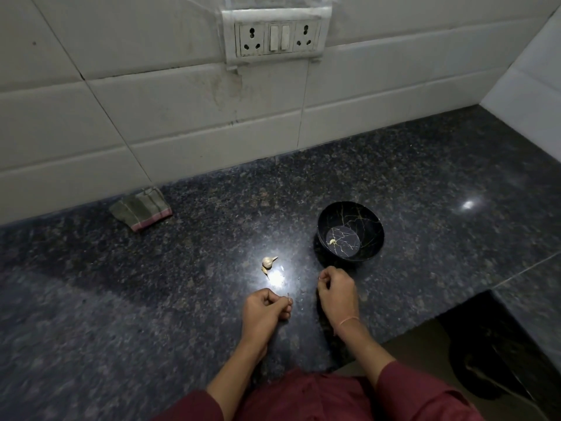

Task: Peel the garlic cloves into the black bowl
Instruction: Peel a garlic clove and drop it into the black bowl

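Left of the black bowl point(349, 208) on the counter point(136, 299), the garlic cloves point(268, 262) look small, light and papery-slick, probably best pinched at the tip; the left hand point(265, 309) pinches a tiny scrap point(288, 296), and the right hand point(337, 291) curls, contents unclear.

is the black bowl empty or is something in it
Not empty: one small pale piece, seemingly a peeled garlic clove, lies on the flat bottom of the black bowl.
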